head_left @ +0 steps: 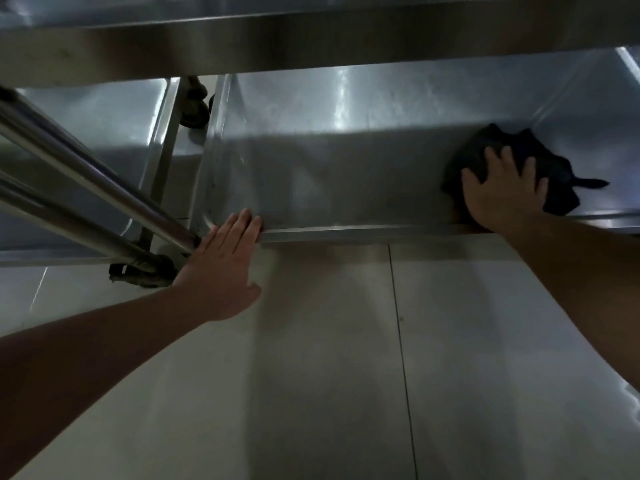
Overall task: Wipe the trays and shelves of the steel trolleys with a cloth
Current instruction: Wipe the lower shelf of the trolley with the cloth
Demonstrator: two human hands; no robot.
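The dark, crumpled cloth (550, 174) lies at the right of the frame, on the near right part of the low steel shelf (346, 161) of the trolley. It looks soft and light, a limp rag that bunches under pressure; I'd judge it is best handled with a flat palm on top, as here, since a pinch at its ragged edge would only drag a corner along. A thin tail of it sticks out to the right.

The right hand (505, 192) presses down on the cloth with fingers spread and fairly straight, not curled round it. The left hand (221, 261), well apart at centre left, rests flat with straight fingers on the shelf's front left corner, touching the rim beside the slanted steel tubes (86, 188), seemingly steadying the trolley.

The shelf is dull grey steel with a raised lip and a pale streak of reflected light. An upper steel tray (242, 46) overhangs along the top. A caster wheel (195, 109) shows at upper left, and pale floor tiles (329, 358) fill the lower frame.
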